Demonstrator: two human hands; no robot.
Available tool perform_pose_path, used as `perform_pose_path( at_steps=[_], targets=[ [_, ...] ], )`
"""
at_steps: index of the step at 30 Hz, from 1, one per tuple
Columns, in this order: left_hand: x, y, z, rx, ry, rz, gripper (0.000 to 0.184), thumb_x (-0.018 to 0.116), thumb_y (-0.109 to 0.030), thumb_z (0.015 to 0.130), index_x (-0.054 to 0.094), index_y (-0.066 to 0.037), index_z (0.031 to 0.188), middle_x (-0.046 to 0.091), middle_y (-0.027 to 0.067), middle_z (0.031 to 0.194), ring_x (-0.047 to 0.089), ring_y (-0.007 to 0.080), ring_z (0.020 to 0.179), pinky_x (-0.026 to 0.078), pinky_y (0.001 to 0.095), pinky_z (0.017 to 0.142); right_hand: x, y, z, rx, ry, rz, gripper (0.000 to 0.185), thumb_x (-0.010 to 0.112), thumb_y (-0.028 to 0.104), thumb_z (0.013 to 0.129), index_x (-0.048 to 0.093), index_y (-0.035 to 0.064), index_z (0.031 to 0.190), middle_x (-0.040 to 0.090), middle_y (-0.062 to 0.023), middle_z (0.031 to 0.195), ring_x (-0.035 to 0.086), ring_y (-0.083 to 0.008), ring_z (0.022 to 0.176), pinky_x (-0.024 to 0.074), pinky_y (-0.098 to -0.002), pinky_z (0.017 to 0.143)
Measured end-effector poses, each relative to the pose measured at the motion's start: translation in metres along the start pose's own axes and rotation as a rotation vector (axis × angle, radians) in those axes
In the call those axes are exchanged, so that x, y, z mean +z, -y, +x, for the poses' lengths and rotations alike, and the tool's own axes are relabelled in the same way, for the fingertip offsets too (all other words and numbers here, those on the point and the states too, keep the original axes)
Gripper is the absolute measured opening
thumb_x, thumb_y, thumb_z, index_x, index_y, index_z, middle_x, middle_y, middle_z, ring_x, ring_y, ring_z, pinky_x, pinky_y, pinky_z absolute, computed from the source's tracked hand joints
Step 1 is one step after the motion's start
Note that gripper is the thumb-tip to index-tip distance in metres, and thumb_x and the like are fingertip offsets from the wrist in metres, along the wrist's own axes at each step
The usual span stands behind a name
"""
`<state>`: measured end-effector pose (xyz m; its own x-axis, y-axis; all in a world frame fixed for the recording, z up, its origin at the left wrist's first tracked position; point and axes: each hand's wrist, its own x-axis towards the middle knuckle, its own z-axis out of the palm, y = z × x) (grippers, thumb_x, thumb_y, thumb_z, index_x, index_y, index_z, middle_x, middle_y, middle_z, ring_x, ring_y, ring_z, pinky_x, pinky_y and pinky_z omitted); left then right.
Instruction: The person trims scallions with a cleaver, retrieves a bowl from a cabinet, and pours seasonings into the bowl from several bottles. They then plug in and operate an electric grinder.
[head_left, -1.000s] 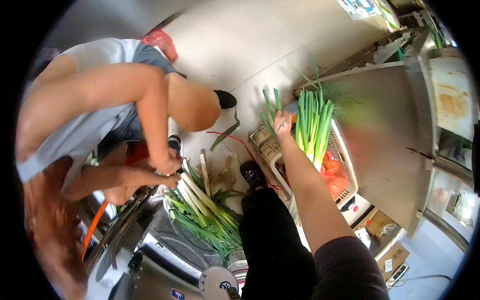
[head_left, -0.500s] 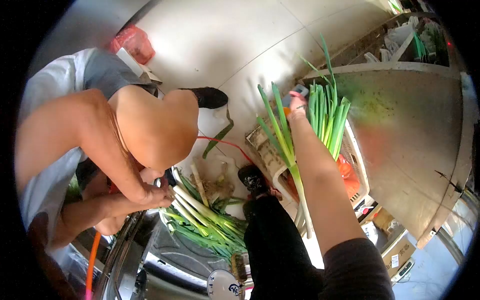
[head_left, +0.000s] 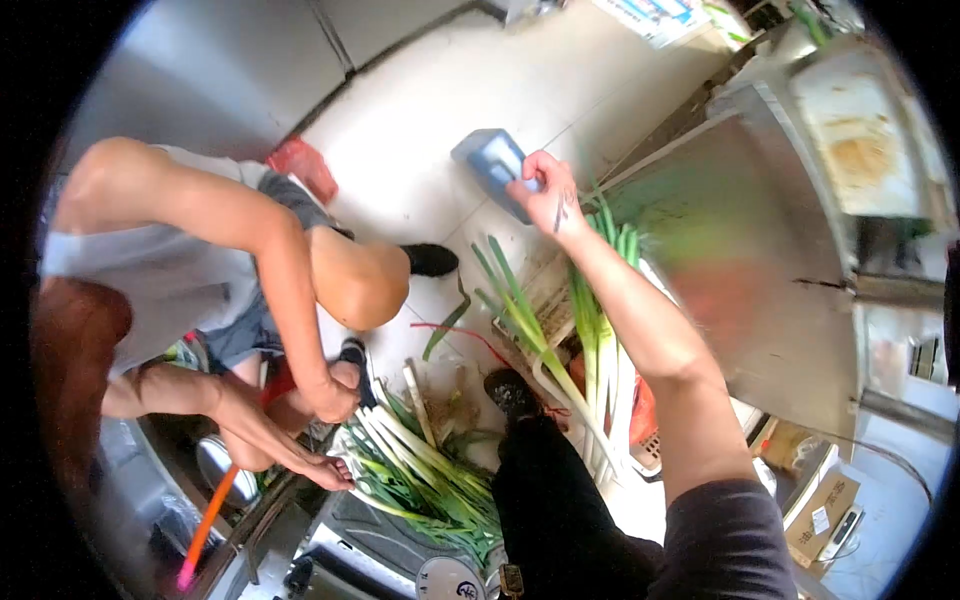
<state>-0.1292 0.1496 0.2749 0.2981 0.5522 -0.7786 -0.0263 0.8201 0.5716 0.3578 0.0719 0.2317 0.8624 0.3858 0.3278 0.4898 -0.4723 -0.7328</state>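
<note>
My right hand (head_left: 550,195) is closed around the handle of a blue-grey object (head_left: 488,160), smeared by motion, perhaps a plastic jug. It is held above the pale floor, beyond the basket. Below my outstretched arm, green leeks (head_left: 600,350) stand in a light plastic basket (head_left: 648,452), and one leek (head_left: 545,350) leans against its near side. My left hand is out of view. A bundle of leeks (head_left: 410,450) lies on the floor by my foot, nearest to another person's hands.
On the left another person crouches, one hand (head_left: 335,398) above the leek bundle and the other (head_left: 328,472) beside it. A metal cabinet (head_left: 740,240) borders the right. A red plastic bag (head_left: 305,168), a cardboard box (head_left: 825,510) and a white plate (head_left: 450,580) are around.
My right hand has lifted the blue-grey object from beside the basket and swung it up and left. The other person's hands have moved apart. The view has shifted.
</note>
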Motion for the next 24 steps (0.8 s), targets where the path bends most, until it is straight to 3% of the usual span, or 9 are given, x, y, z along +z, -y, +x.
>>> perform_pose_path(
  at_steps=[6,8,12,13,17,20,21,22,24],
  targets=[
    [-0.115,0.070,-0.222,-0.096,-0.001,0.308,0.038,0.057,-0.029,0.083,0.054,-0.008,0.115,0.058,0.0157,0.110,0.057,0.0296,0.097,0.045,0.0487,0.084,-0.220,0.184,-0.042,0.059,0.095,0.062,0.030,0.075,0.015,0.069,0.050,0.0098,0.086,0.052,-0.0001,0.067,0.051,-0.0153,0.073,0.0431,-0.0302,0.063],
    [-0.157,0.065,-0.285,-0.010,0.142,0.591,0.037,0.057,-0.030,0.084,0.055,-0.008,0.114,0.059,0.0156,0.109,0.057,0.0293,0.097,0.045,0.0487,0.084,-0.295,0.225,-0.069,-0.057,0.178,-0.085,0.027,0.076,0.023,0.067,0.062,0.0095,0.086,0.057,-0.0107,0.071,0.054,-0.0251,0.071,0.0445,-0.0376,0.064],
    [-0.090,-0.007,-0.316,0.100,0.494,2.279,0.031,0.053,-0.027,0.087,0.056,-0.005,0.109,0.058,0.0191,0.106,0.057,0.0315,0.092,0.045,0.0459,0.079,-0.398,0.264,-0.159,-0.182,0.411,-0.227,0.018,0.069,0.029,0.073,0.067,0.0121,0.079,0.058,-0.0123,0.070,0.053,-0.0260,0.076,0.0409,-0.0392,0.064],
    [-0.169,0.007,-0.286,0.678,0.801,2.054,0.032,0.049,-0.030,0.088,0.057,-0.004,0.105,0.057,0.0221,0.103,0.057,0.0337,0.091,0.045,0.0459,0.079,-0.414,0.272,-0.177,-0.038,0.572,-0.299,0.018,0.068,0.030,0.074,0.068,0.0125,0.077,0.057,-0.0122,0.066,0.054,-0.0256,0.071,0.0414,-0.0387,0.063],
    [-0.167,-0.008,-0.271,0.628,0.744,1.978,0.030,0.047,-0.029,0.089,0.059,-0.004,0.102,0.059,0.0180,0.099,0.057,0.0311,0.090,0.046,0.0451,0.079,-0.435,0.247,-0.296,0.307,0.678,-0.339,0.029,0.067,0.038,0.072,0.065,0.0107,0.065,0.058,-0.0122,0.063,0.058,-0.0300,0.071,0.0458,-0.0432,0.064],
    [-0.078,0.000,-0.322,0.014,0.353,0.511,0.021,0.049,-0.011,0.086,0.059,0.000,0.101,0.059,0.0103,0.090,0.057,0.0245,0.070,0.048,0.0358,0.057,-0.470,0.256,-0.365,0.568,0.815,-0.442,0.034,0.064,0.046,0.074,0.066,0.0123,0.075,0.062,-0.0151,0.077,0.060,-0.0329,0.082,0.0476,-0.0432,0.074],
    [-0.139,0.005,-0.274,0.230,0.663,1.425,0.026,0.050,-0.013,0.085,0.057,0.000,0.106,0.059,0.0126,0.091,0.056,0.0230,0.066,0.046,0.0339,0.052,-0.483,0.257,-0.384,0.582,0.817,-0.463,0.035,0.063,0.047,0.075,0.067,0.0130,0.079,0.062,-0.0153,0.079,0.060,-0.0327,0.084,0.0469,-0.0437,0.075],
    [-0.116,0.015,-0.284,-0.373,0.166,0.761,0.036,0.052,-0.017,0.084,0.052,0.000,0.115,0.059,0.0133,0.093,0.057,0.0228,0.070,0.047,0.0333,0.054,-0.494,0.257,-0.404,0.595,0.822,-0.483,0.036,0.063,0.049,0.075,0.068,0.0137,0.083,0.063,-0.0154,0.080,0.060,-0.0325,0.086,0.0462,-0.0443,0.077],
    [-0.101,0.024,-0.263,-0.332,0.350,0.799,0.058,0.055,-0.009,0.069,0.043,-0.002,0.125,0.057,0.0167,0.101,0.060,0.0286,0.078,0.053,0.0368,0.056,-0.514,0.258,-0.431,0.582,0.821,-0.510,0.034,0.063,0.048,0.075,0.067,0.0147,0.084,0.064,-0.0112,0.081,0.060,-0.0302,0.087,0.0453,-0.0430,0.080]
  ],
)
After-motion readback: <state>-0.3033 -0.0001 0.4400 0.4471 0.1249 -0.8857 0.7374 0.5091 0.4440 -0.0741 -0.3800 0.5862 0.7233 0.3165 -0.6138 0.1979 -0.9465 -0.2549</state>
